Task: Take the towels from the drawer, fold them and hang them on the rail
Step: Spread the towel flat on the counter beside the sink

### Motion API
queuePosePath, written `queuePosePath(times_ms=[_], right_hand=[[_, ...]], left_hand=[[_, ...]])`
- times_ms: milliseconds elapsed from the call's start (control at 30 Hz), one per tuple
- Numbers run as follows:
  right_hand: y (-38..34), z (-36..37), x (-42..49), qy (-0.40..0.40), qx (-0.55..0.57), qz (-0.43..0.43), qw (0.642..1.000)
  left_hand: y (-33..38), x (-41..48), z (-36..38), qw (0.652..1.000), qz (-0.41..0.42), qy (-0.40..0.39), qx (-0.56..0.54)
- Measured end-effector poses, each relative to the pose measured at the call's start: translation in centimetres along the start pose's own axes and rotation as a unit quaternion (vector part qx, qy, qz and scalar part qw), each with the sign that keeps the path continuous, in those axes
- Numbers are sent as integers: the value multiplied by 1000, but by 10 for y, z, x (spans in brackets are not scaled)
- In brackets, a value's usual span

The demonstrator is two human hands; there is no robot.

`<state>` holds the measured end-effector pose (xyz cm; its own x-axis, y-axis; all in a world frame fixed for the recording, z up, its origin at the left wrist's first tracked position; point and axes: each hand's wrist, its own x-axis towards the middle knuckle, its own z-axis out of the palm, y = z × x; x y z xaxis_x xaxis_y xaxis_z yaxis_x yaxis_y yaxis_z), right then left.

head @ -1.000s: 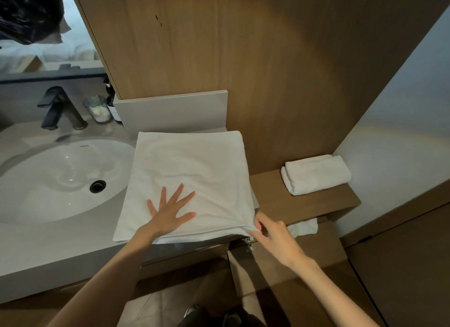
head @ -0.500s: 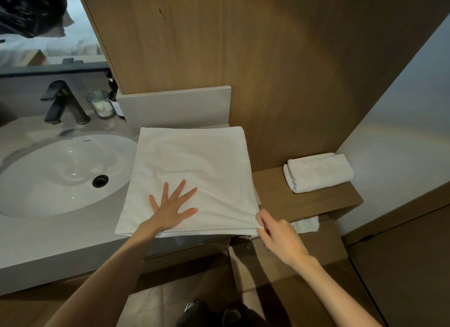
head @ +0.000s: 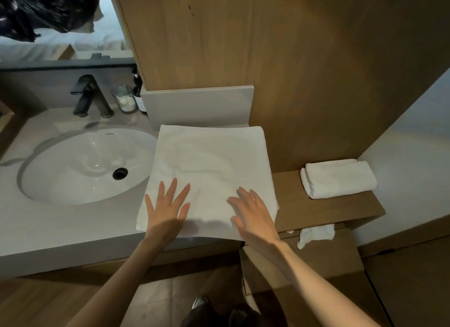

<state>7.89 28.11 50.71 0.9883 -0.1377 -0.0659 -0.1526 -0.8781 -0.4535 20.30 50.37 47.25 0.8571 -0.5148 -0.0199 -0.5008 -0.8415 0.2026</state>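
Note:
A large white towel (head: pixel 209 161) lies flat, folded into a square, on the grey counter (head: pixel 48 224) right of the sink. My left hand (head: pixel 166 210) rests flat on its near left part, fingers spread. My right hand (head: pixel 253 214) lies flat on its near right part, fingers straight. A smaller folded white towel (head: pixel 338 178) sits on the wooden shelf (head: pixel 316 210) to the right. Another white towel (head: pixel 314 234) pokes out of the drawer (head: pixel 341 253) below the shelf. No rail is in view.
A white oval sink (head: pixel 80 166) with a dark tap (head: pixel 90 95) fills the left counter. A glass jar (head: pixel 124 99) and a dark bottle (head: pixel 138 93) stand behind it. A wooden wall panel (head: pixel 267 46) rises behind the towel. My shoes show at the bottom edge.
My right hand let go of the towel's near right corner and moved up onto the towel, now lying flat. My left hand stays flat on the towel.

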Motion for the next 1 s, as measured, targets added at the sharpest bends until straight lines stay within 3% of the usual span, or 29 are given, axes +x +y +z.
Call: queuePosePath(times_ms=[133, 300, 433, 567, 633, 833, 1000], right_hand=[[0, 37, 30, -56, -52, 11, 997], [27, 42, 24, -55, -146, -7, 988], [32, 30, 21, -74, -136, 1, 988], [8, 13, 46, 41, -61, 21, 997], [-11, 14, 70, 69, -47, 10, 996], [-26, 50, 119, -22, -103, 86, 991], [17, 44, 113, 3, -139, 77, 987]], left_hand=[[-24, -20, 12, 999, -30, -26, 13], [-38, -39, 23, 999, 0, 9, 32], [-31, -36, 17, 998, -12, 60, -8], [-15, -2, 0, 993, 13, 109, -30], [2, 29, -3, 994, 23, 95, -56], [25, 87, 9, 996, 67, -43, -25], [-6, 83, 16, 998, 49, -32, -19]])
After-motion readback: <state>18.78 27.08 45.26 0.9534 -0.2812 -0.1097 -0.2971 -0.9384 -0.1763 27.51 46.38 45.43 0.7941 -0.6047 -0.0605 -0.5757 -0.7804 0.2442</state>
